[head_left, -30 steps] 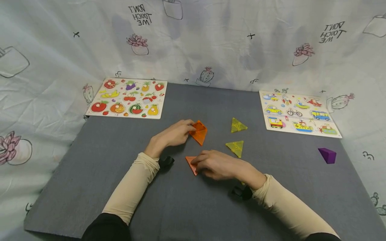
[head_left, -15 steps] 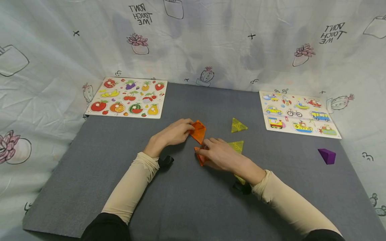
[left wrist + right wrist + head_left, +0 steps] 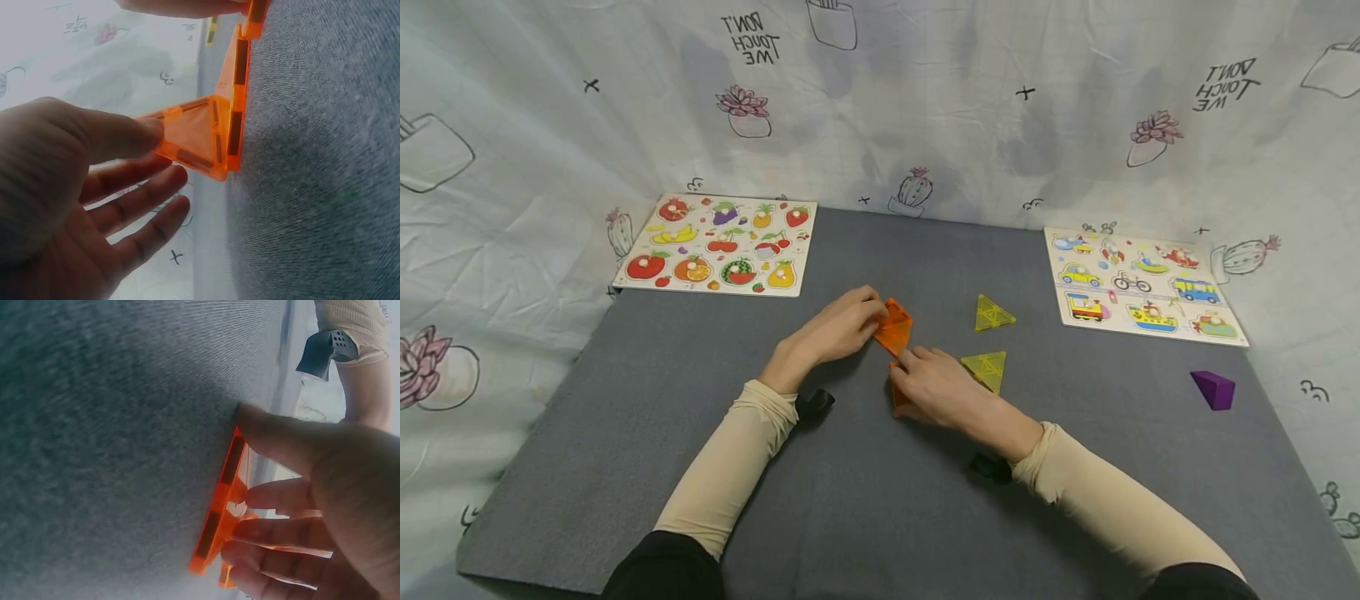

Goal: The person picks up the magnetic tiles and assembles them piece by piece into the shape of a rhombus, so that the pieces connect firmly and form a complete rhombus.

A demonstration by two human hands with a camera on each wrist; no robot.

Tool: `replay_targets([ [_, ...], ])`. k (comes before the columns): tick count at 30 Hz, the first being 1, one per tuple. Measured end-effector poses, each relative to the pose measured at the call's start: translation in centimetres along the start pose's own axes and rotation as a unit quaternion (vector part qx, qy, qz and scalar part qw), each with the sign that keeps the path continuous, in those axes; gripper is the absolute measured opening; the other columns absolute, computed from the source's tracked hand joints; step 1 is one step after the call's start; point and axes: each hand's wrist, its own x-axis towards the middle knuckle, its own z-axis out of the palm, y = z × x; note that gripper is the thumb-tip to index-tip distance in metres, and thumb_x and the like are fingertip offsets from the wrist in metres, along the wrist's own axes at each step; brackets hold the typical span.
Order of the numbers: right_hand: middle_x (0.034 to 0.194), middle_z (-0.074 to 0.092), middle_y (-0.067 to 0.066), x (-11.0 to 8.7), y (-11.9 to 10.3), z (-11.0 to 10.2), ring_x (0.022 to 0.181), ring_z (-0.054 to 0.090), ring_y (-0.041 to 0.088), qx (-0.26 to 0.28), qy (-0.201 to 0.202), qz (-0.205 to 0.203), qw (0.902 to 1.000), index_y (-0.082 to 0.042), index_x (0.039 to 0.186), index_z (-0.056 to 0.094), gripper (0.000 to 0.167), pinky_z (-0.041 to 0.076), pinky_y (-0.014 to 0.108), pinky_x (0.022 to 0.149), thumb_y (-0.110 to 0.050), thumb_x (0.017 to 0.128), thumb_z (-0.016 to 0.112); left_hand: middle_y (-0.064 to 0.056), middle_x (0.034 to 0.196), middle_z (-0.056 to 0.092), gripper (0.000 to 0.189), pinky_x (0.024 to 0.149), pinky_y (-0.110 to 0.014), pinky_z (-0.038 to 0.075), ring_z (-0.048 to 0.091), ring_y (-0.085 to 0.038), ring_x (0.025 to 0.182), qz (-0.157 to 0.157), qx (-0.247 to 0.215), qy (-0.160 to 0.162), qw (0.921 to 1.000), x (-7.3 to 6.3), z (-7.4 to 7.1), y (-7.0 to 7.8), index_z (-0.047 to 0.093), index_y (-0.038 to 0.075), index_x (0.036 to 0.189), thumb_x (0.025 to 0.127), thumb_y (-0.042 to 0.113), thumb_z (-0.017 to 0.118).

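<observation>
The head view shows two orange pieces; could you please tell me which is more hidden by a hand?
The nearer orange piece: the right hand covers most of it, whereas the farther orange piece, at the left hand, is mostly in view.

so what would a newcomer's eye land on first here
Probably the bright orange pieces near the middle of the grey table, gripped by the left hand and right hand. Next, perhaps, the colourful fruit board at the far left and vehicle board at the far right. The purple block also stands out, alone near the right edge.
</observation>
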Motion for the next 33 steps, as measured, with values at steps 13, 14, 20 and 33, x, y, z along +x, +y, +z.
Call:
replay_targets([
  [13,0.057,0.05,-0.001,-0.1,0.7,-0.7,0.047,0.049,0.015,0.041,0.02,0.03,0.9985,-0.012,0.075,0.058,0.022,0.043,0.03,0.047,-0.026,0.089,0.069,-0.009,0.106,0.06,0.024,0.087,-0.037,0.049,0.056,-0.022,0.094,0.006,0.009,0.007,0.9999,0.0,0.1,0.0,0.069,0.004,0.118,0.098,0.009,0.057],
  [14,0.056,0.05,-0.001,-0.2,0.8,-0.8,0.046,0.048,0.014,0.046,0.017,0.034,0.9982,-0.012,0.076,0.059,0.021,0.042,0.03,0.045,-0.025,0.09,0.068,-0.009,0.105,0.06,0.024,0.086,-0.036,0.048,0.055,-0.021,0.092,0.005,0.01,0.009,0.9999,0.0,0.1,0.0,0.069,0.004,0.118,0.098,0.009,0.057],
  [20,0.053,0.045,-0.001,-0.3,1.4,-1.0,0.041,0.041,0.012,0.057,0.024,0.042,0.9972,-0.013,0.074,0.06,0.019,0.034,0.027,0.038,-0.017,0.092,0.066,-0.009,0.106,0.062,0.023,0.085,-0.036,0.049,0.056,-0.021,0.091,-0.004,0.016,0.026,0.9995,-0.1,0.0,-0.4,0.071,0.004,0.116,0.097,0.011,0.059],
  [33,0.065,0.061,0.004,-0.1,3.2,-0.5,0.049,0.055,0.014,0.139,0.039,0.095,0.985,-0.006,0.09,0.066,0.001,0.046,0.027,0.047,-0.005,0.091,0.065,-0.009,0.111,0.063,0.023,0.088,-0.038,0.052,0.061,-0.023,0.096,-0.014,0.008,0.017,0.9997,-0.4,-0.4,-0.5,0.072,0.004,0.115,0.097,0.009,0.059],
])
